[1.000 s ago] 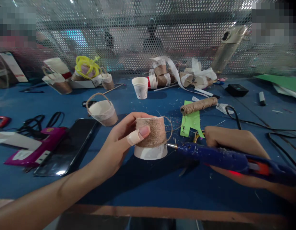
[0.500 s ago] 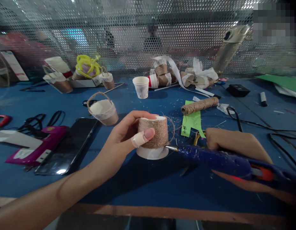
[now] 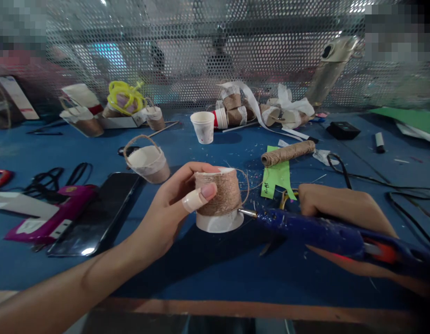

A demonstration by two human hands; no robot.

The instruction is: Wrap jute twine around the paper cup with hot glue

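Note:
Upside down in my left hand (image 3: pixel 180 199) is a paper cup (image 3: pixel 220 197), wrapped in brown twine over most of its side, with a white band bare at its wider lower end. A bandage circles my left thumb, which presses on the twine. My right hand (image 3: pixel 343 208) grips a blue hot glue gun (image 3: pixel 305 229). The gun's metal nozzle touches the cup at the lowest turn of twine. A loose strand of twine loops out from the cup's right side. Behind it a roll of twine (image 3: pixel 288 153) lies partly over a green paper piece (image 3: pixel 276 178).
A small twine-handled cup basket (image 3: pixel 148 162) and a phone (image 3: pixel 96 213) lie to the left, beside a magenta device (image 3: pixel 55 218). A white paper cup (image 3: pixel 203 127) and several wrapped cups stand before the perforated metal panel (image 3: pixel 187 60). A black cable (image 3: pixel 343 171) runs on the right.
The view has shifted slightly. The cup has turned or tilted a little in my left hand, and the nozzle stays against the twine's lower edge. Both hands keep their grip.

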